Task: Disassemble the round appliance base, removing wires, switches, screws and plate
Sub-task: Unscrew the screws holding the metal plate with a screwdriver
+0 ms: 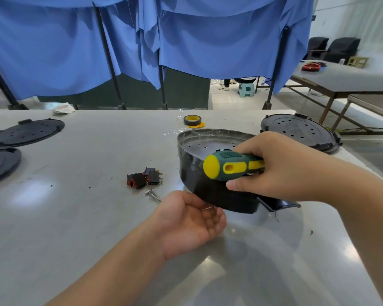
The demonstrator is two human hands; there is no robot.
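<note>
The round black appliance base point(195, 180) is tilted on its edge above the table, its perforated inner plate point(208, 145) facing up. My right hand point(283, 166) grips the base's rim together with a green and yellow screwdriver point(228, 165), thumb on the outer wall. My left hand point(190, 224) is cupped palm up under the base's lower edge, with a small thin metal piece point(207, 208) at its fingertips. Black and red switches point(144, 178) and loose screws point(153, 194) lie on the table to the left.
Two black round covers point(27, 132) point(0, 162) lie at the far left, another point(301, 133) at the back right. A roll of yellow and black tape point(192, 120) sits behind the base. Blue curtains hang beyond the table point(75, 217).
</note>
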